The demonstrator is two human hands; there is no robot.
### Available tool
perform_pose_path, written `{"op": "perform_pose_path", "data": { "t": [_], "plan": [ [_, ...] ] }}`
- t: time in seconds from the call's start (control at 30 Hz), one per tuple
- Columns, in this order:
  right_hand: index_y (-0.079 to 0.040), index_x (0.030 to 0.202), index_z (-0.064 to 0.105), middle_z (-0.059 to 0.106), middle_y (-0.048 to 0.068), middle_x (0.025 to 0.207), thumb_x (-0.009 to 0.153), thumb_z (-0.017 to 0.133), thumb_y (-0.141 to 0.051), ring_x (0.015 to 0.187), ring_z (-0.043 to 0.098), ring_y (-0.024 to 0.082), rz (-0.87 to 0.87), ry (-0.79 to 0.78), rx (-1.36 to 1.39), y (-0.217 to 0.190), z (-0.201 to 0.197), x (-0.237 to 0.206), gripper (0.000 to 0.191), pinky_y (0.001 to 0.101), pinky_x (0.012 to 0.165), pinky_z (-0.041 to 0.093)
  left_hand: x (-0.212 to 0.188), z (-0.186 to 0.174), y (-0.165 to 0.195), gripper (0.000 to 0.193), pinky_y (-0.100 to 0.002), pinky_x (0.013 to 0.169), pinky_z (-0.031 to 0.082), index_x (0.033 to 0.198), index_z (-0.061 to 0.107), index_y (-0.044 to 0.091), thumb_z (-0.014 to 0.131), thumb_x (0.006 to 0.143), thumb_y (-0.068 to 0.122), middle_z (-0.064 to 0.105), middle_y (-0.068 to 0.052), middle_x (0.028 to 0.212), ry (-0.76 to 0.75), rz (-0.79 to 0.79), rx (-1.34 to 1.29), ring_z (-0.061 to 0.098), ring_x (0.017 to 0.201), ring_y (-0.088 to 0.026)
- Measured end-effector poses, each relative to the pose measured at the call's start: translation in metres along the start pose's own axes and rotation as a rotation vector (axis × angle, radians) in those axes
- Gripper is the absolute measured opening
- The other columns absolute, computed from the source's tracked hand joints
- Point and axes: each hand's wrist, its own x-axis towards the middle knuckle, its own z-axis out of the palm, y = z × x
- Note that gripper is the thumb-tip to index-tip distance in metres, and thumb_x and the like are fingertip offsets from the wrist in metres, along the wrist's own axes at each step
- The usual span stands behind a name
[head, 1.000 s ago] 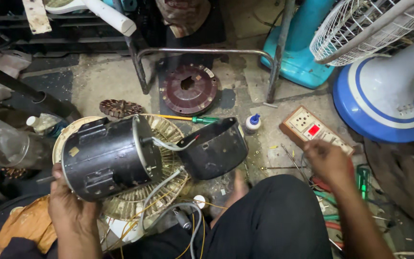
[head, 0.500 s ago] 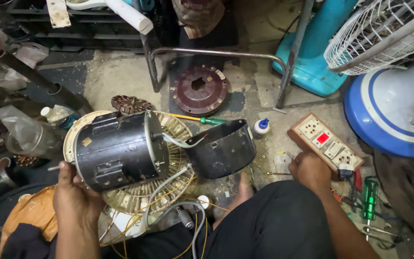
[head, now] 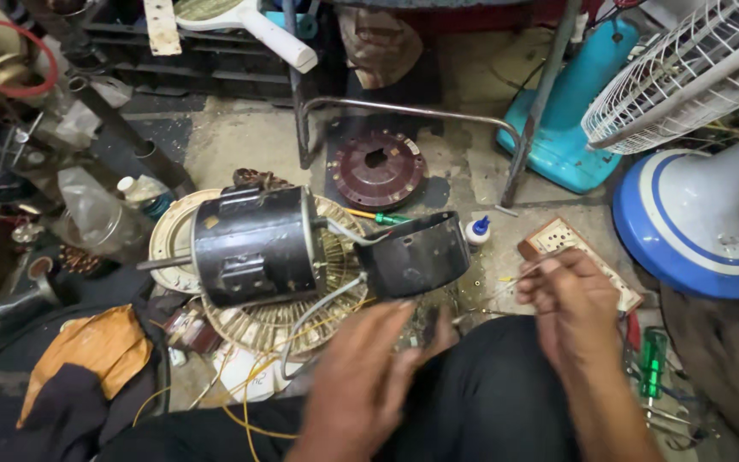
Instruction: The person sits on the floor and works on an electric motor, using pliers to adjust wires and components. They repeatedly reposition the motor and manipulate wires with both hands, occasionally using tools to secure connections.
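Note:
A black cylindrical motor (head: 254, 244) lies on its side on a round cream fan grille (head: 173, 239), its shaft pointing left. Grey wires join it to a black end cover (head: 412, 257) beside it on the right. My left hand (head: 361, 376) hovers below the cover, blurred, fingers apart, holding nothing. My right hand (head: 570, 308) is pinched on a thin metal tool (head: 528, 274), just below a red and white socket board (head: 558, 239). My dark trouser leg fills the bottom middle.
A maroon round plate (head: 378, 167) lies behind the motor under a metal stool frame (head: 412, 109). A small glue bottle (head: 476, 229), a green screwdriver (head: 652, 364), a blue-white fan base (head: 686, 231), a plastic bottle (head: 100, 214) and an orange cloth (head: 87, 351) crowd the floor.
My left hand has let go of the motor and swung right to the middle. My right hand has lifted off the floor clutter with a thin tool in it.

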Motion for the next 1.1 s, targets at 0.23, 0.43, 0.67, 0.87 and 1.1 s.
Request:
{"op": "perform_pose_path", "data": {
  "t": [0.23, 0.43, 0.67, 0.87, 1.1],
  "plan": [
    [-0.005, 0.1, 0.061, 0.071, 0.016, 0.096, 0.1, 0.062, -0.007, 0.078, 0.07, 0.021, 0.091, -0.023, 0.109, -0.004, 0.034, -0.029, 0.002, 0.0338, 0.07, 0.058, 0.014, 0.035, 0.016, 0.04, -0.033, 0.071, 0.061, 0.129, 0.066, 0.006, 0.072, 0.089, 0.009, 0.076, -0.012, 0.1, -0.025, -0.462, -0.394, 0.077, 0.082, -0.021],
    [-0.006, 0.099, 0.061, 0.072, 0.015, 0.097, 0.1, 0.061, -0.009, 0.079, 0.071, 0.02, 0.124, -0.033, 0.133, -0.003, 0.048, -0.036, 0.004, 0.0329, 0.071, 0.058, 0.008, 0.032, 0.011, 0.02, -0.031, 0.063, 0.057, 0.109, 0.075, 0.004, 0.074, 0.089, 0.007, 0.075, -0.01, 0.089, -0.043, -0.525, -0.497, 0.073, 0.072, -0.02],
    [-0.005, 0.098, 0.062, 0.067, 0.009, 0.08, 0.104, 0.057, -0.024, 0.065, 0.065, 0.018, 0.309, -0.09, -0.081, 0.016, 0.043, -0.034, 0.02, 0.0325, 0.059, 0.055, 0.0, -0.005, -0.01, 0.015, -0.037, 0.07, 0.055, 0.105, 0.072, 0.004, 0.068, 0.091, 0.007, 0.072, -0.014, 0.093, 0.081, -0.116, -0.067, 0.071, 0.081, -0.033],
    [-0.003, 0.096, 0.062, 0.065, 0.008, 0.075, 0.096, 0.062, -0.02, 0.063, 0.062, 0.016, 0.476, -0.299, -0.122, 0.06, 0.043, -0.035, 0.017, 0.0318, 0.056, 0.05, -0.026, -0.028, -0.053, 0.019, -0.039, 0.068, 0.053, 0.096, 0.069, 0.0, 0.062, 0.102, 0.017, 0.069, -0.016, 0.087, 0.139, -0.401, -0.069, 0.065, 0.08, -0.032],
    [-0.008, 0.096, 0.062, 0.064, 0.008, 0.075, 0.097, 0.062, -0.023, 0.059, 0.061, 0.018, 0.684, -0.293, 0.138, 0.146, 0.097, -0.06, 0.015, 0.0335, 0.051, 0.049, -0.035, -0.019, -0.09, 0.034, -0.032, 0.082, 0.06, 0.128, 0.06, 0.008, 0.051, 0.098, 0.022, 0.077, -0.009, 0.109, 0.444, -0.678, -1.079, 0.075, 0.098, -0.018]
  ]
}}
